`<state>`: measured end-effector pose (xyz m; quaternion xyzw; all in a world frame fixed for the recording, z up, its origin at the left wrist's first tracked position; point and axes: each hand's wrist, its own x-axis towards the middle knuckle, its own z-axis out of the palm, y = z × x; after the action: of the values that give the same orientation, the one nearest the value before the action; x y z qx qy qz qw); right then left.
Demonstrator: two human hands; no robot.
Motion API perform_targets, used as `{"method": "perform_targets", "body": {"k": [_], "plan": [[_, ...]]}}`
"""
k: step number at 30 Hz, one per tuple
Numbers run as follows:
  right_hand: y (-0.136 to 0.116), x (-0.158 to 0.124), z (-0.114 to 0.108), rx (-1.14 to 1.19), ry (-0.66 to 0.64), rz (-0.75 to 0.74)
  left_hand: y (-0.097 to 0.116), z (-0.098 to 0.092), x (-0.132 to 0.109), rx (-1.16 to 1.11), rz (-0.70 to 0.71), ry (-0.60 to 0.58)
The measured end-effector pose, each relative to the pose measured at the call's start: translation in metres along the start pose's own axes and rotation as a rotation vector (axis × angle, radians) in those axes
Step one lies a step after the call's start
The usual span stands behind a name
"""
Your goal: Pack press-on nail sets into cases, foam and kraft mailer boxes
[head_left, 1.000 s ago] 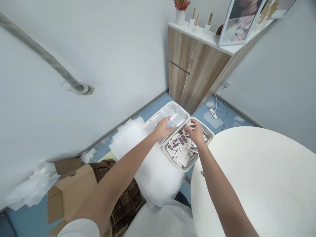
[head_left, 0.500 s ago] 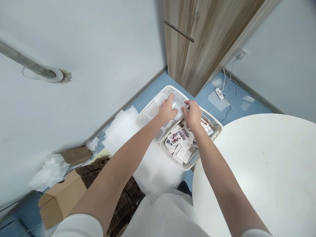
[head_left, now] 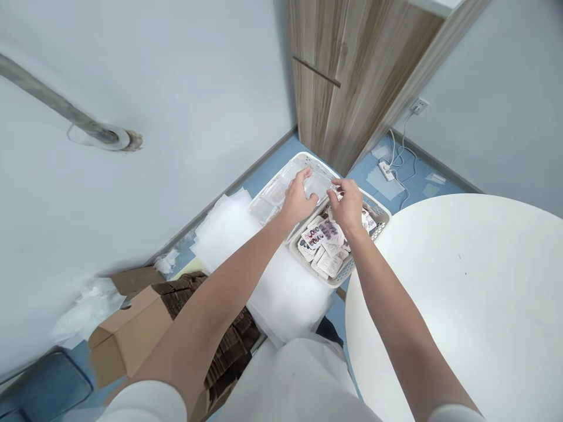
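Note:
My left hand [head_left: 299, 198] is over clear plastic boxes [head_left: 275, 190], its thumb and index finger spread apart. I cannot tell whether its fingertips touch the plastic. Close by on the right, my right hand [head_left: 347, 205] has its thumb and fingers curled near each other in a pinch, by the inner edge of the boxes. Whatever is between those fingertips is too small to make out. A white plastic basket [head_left: 385, 218] holds the clear boxes on one side and a pile of printed cards [head_left: 328, 243] on the other, partly under my right hand.
Stacked white sheets [head_left: 290, 293] lie in front of the basket. An open cardboard box [head_left: 138, 328] and brown folded cardboard [head_left: 233, 346] are at lower left. A round white table [head_left: 457, 293] stands right; behind are a wooden cabinet [head_left: 325, 111] and a power strip [head_left: 386, 170].
The camera view has shifted slightly. Both hands stay over the basket; my right hand has moved a little to the right, and the gap between the hands is slightly wider.

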<state>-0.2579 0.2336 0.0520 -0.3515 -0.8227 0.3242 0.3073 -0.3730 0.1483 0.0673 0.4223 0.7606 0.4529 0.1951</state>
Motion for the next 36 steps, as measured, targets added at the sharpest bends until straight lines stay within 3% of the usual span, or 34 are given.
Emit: {"method": "perform_targets", "body": {"k": [4,6,12,18,21,26,31,36], "plan": [[-0.026,-0.031,-0.022,0.045,-0.003,-0.021,0.013,-0.015,-0.036,0.031,0.052,0.091],[-0.038,-0.054,-0.034,0.08,-0.036,-0.013,0.019,-0.025,-0.059,0.045,0.069,0.075],[-0.069,-0.137,-0.063,0.297,-0.164,0.146,0.034,-0.055,-0.15,-0.068,0.013,-0.086],[-0.098,-0.225,-0.091,0.558,-0.218,0.31,0.036,-0.059,-0.243,-0.619,-0.294,-0.365],[-0.108,-0.273,-0.11,0.626,-0.235,0.391,0.04,-0.054,-0.281,-0.769,-0.418,-0.434],[-0.109,-0.34,-0.134,0.698,-0.12,0.565,0.055,-0.033,-0.323,-0.92,-0.578,-0.591],[-0.095,-0.378,-0.155,0.718,0.064,0.62,0.073,0.0,-0.338,-0.89,-0.594,-0.747],[-0.074,-0.407,-0.195,0.65,0.235,0.635,0.095,0.046,-0.335,-0.712,-0.45,-0.838]]}}
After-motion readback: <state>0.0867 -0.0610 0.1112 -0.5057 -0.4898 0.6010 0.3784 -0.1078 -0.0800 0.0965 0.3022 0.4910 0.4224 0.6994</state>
